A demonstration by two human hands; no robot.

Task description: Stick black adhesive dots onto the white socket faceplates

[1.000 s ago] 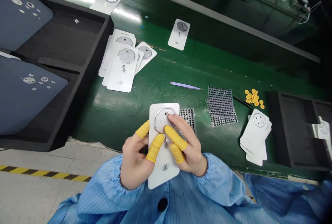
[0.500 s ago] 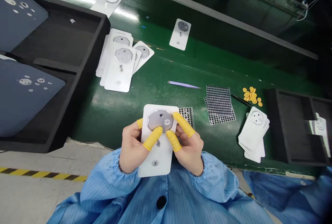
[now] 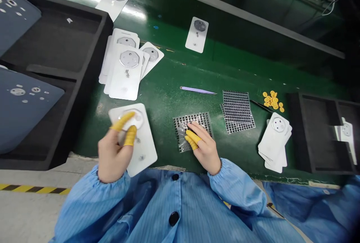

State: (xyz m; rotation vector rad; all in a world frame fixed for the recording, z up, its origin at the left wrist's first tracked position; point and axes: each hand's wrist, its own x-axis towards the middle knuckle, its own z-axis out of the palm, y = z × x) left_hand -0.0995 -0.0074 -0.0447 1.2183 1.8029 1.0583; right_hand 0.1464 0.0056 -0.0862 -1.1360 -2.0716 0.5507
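While the white panel [image 3: 145, 138] is covered in part by the left hand [image 3: 116, 149], finger and thumb apart, at the green table's [image 3: 168, 76] near edge, a dotted sheet [image 3: 183, 126] to its right is touched by the right hand [image 3: 204, 143], whether pinched cannot be told.

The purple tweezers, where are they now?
In the head view, the purple tweezers lie near the middle, on the green table, beyond the dotted sheet at the right hand and left of the overlapping sheets.
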